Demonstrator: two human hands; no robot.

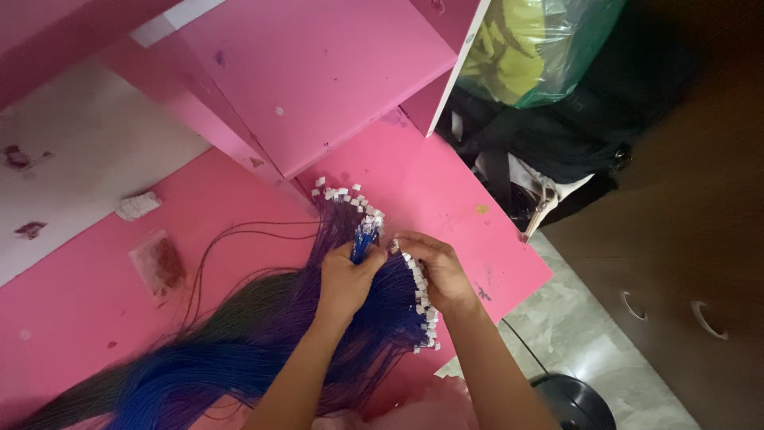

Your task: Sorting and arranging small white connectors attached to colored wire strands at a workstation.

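Observation:
A large bundle of thin blue and purple wires (pixel 239 350) fans across the pink desk (pixel 79 302), each wire ending in a small white connector (pixel 350 199). My left hand (pixel 346 279) grips a small bunch of blue wire ends (pixel 364 235) held upright. My right hand (pixel 434 267) rests on the fanned wires just right of it, fingertips pinching at the top of that same bunch. A row of white connectors (pixel 426 314) runs along the edge under my right hand.
A pink shelf unit (pixel 318 72) rises behind the wires. A small clear bag with brown contents (pixel 159 263) and a white ridged piece (pixel 137 205) lie to the left. Dark bags (pixel 549 135) and a plastic sack (pixel 533 48) sit right; a dark round object (pixel 573 402) stands on the tiled floor.

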